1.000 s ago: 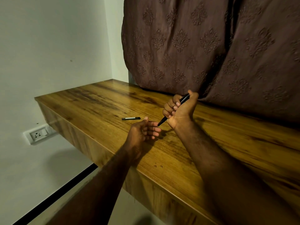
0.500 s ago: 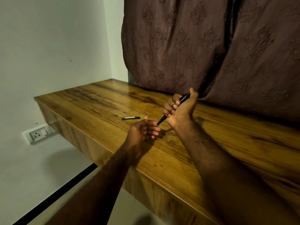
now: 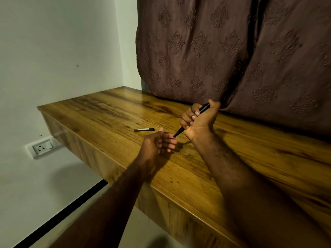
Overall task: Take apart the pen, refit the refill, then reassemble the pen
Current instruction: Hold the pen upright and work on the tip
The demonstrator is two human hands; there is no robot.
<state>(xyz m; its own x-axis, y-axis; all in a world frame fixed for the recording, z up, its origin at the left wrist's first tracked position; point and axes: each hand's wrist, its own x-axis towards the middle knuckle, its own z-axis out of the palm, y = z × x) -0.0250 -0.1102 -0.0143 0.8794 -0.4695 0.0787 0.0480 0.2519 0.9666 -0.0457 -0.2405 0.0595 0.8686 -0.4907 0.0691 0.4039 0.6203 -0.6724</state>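
Pen: gripped in right hand, tip slanting down-left toward left hand.
Left fingers: loosely curled, empty, just beside tip.
Cap: flat on desk, parallel to front edge.

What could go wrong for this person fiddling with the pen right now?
The small black pen part lies loose on the smooth wooden table, apart from both hands, so a stray nudge could roll it away.

The right hand holds the pen in a closed fist, its tip pointing at the left hand, which has its fingers right by the tip. A slip could jab or ink them.
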